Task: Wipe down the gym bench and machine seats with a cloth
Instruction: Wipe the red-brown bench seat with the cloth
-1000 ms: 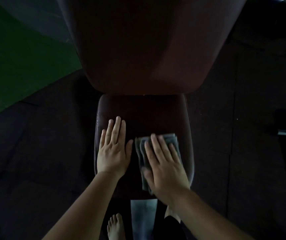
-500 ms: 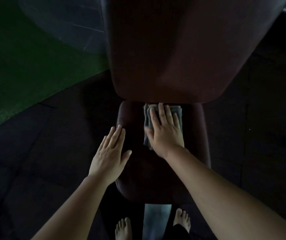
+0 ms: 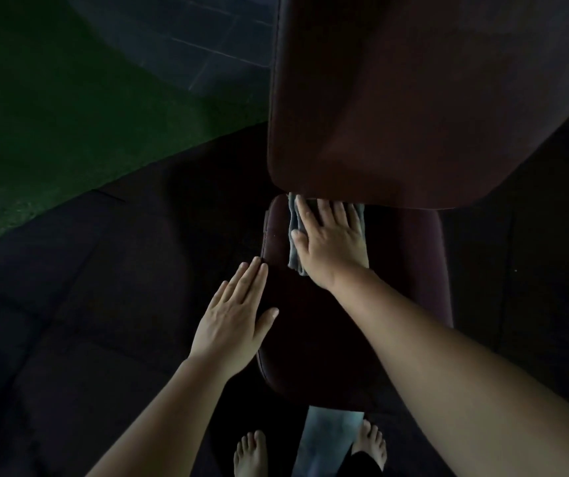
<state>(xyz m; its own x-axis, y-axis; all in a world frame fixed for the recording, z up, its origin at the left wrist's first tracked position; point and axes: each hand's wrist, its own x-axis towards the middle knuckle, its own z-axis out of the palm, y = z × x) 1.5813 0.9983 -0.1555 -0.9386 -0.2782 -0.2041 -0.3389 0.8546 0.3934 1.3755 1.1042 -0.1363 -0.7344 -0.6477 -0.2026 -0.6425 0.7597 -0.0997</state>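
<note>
Maroon seat (image 3: 410, 270) (dark floor (image 3: 104, 304) around): right hand (image 3: 331, 242) flat on cloth (image 3: 292, 218), left hand (image 3: 231, 321) spread.

The grey cloth (image 3: 295, 259) lies folded in soft ridges on the far left part of the seat pad (image 3: 410, 277), its far edge right up against the lower edge of the backrest pad (image 3: 413, 98). The right hand (image 3: 331, 242) lies flat on it with straight fingers, leaving only narrow strips showing on either side. The seat pad is dark maroon vinyl with rounded corners. The backrest pad, the same maroon and wider, overhangs the seat pad's far end.
</note>
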